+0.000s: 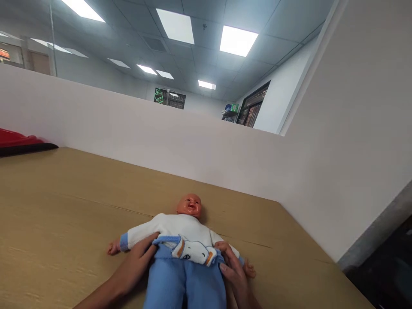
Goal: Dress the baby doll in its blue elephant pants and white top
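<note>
A baby doll [180, 240] lies on its back on the wooden table [64, 206], head pointing away from me. It wears a white sweater with blue cuffs and light blue trousers [183, 283]. My left hand [138, 259] grips the trousers' waistband at the doll's left-of-frame side, fingers curled into the fabric. My right hand [233, 268] holds the waistband on the other side, fingers pressed against the cloth. The doll's arms stretch out to both sides.
A white partition wall [161, 137] runs along the table's far edge and up the right side. A red and black object [19, 141] lies at the far left of the table. The table's right edge drops off to a dark floor.
</note>
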`<state>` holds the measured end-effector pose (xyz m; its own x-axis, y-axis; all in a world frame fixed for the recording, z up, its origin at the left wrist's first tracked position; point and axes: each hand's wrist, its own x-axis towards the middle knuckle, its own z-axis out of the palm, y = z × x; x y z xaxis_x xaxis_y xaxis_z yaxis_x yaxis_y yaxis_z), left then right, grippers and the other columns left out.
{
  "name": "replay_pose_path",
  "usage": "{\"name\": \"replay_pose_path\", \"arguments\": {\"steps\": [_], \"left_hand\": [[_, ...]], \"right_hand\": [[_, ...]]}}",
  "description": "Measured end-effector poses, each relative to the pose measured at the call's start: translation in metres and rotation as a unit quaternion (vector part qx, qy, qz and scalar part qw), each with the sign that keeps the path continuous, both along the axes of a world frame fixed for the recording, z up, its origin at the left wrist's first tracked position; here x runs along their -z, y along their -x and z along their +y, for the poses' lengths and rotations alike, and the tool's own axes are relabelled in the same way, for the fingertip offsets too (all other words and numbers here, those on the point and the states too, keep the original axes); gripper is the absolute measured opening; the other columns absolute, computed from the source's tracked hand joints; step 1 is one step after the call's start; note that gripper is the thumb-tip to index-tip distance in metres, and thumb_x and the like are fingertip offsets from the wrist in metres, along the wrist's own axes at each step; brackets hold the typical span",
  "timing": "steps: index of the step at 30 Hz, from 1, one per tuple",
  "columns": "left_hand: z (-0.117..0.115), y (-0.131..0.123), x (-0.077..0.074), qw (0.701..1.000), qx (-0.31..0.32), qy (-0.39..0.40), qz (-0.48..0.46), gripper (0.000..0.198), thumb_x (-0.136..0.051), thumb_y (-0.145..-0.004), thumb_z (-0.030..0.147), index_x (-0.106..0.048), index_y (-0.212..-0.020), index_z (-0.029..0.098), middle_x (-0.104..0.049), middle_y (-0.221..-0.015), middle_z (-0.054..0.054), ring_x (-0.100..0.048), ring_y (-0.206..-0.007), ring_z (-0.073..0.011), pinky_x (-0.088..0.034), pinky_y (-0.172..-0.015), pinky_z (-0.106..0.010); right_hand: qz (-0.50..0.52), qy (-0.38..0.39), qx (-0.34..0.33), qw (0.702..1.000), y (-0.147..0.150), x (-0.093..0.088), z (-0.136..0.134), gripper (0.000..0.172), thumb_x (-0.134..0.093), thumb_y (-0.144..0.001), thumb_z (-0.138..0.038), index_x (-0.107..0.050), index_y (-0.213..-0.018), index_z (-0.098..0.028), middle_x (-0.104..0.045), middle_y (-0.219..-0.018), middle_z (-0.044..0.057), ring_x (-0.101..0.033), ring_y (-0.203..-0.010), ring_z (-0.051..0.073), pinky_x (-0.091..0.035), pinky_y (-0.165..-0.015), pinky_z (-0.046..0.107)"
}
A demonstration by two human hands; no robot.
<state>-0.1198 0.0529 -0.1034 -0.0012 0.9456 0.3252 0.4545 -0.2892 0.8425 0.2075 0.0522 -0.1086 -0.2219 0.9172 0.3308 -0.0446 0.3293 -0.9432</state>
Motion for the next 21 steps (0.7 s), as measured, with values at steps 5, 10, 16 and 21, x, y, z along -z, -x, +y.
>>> {"name": "replay_pose_path", "arguments": {"steps": [5,10,16,21], "left_hand": [[-0.007,0.008,-0.026,0.986,0.058,-0.114,0.105,0.03,-0.046,-0.101,0.044,-0.066,-0.103,0.021,-0.075,-0.105,-0.012,-0.07,-0.096,-0.0324,-0.056,-0.087,-0.044],[-0.009,0.009,-0.042,0.968,0.179,-0.172,0.043,0.021,-0.052,-0.104,0.043,-0.056,-0.105,0.023,-0.062,-0.103,-0.007,-0.061,-0.093,-0.0248,-0.052,-0.087,-0.032],[-0.009,0.014,-0.035,0.966,0.253,-0.048,0.038,0.035,-0.067,-0.098,0.054,-0.064,-0.117,0.024,-0.064,-0.122,-0.008,-0.06,-0.116,-0.029,-0.048,-0.107,-0.034],[-0.004,0.01,-0.021,0.984,0.103,0.089,-0.111,0.061,-0.073,-0.087,0.07,-0.068,-0.131,0.028,-0.066,-0.14,-0.008,-0.049,-0.142,-0.0398,-0.04,-0.123,-0.046]], "right_hand": [[-0.186,-0.002,-0.001,0.982,0.007,-0.033,-0.013,0.055,-0.079,-0.083,-0.055,-0.062,-0.129,-0.03,-0.063,-0.123,0.006,-0.058,-0.118,0.032,-0.042,-0.108,0.043],[-0.265,-0.055,0.024,0.963,0.023,-0.046,-0.003,0.038,-0.083,-0.073,-0.034,-0.072,-0.109,-0.028,-0.063,-0.118,0.007,-0.057,-0.121,0.035,-0.034,-0.112,0.048],[-0.238,-0.042,-0.053,0.969,0.039,-0.067,0.004,0.029,-0.058,-0.081,-0.021,-0.061,-0.109,-0.027,-0.063,-0.104,0.002,-0.058,-0.099,0.025,-0.042,-0.093,0.038],[-0.24,0.002,-0.066,0.969,0.051,-0.068,0.021,0.03,-0.055,-0.098,-0.048,-0.066,-0.116,-0.027,-0.067,-0.118,0.006,-0.057,-0.113,0.03,-0.039,-0.103,0.042]]}}
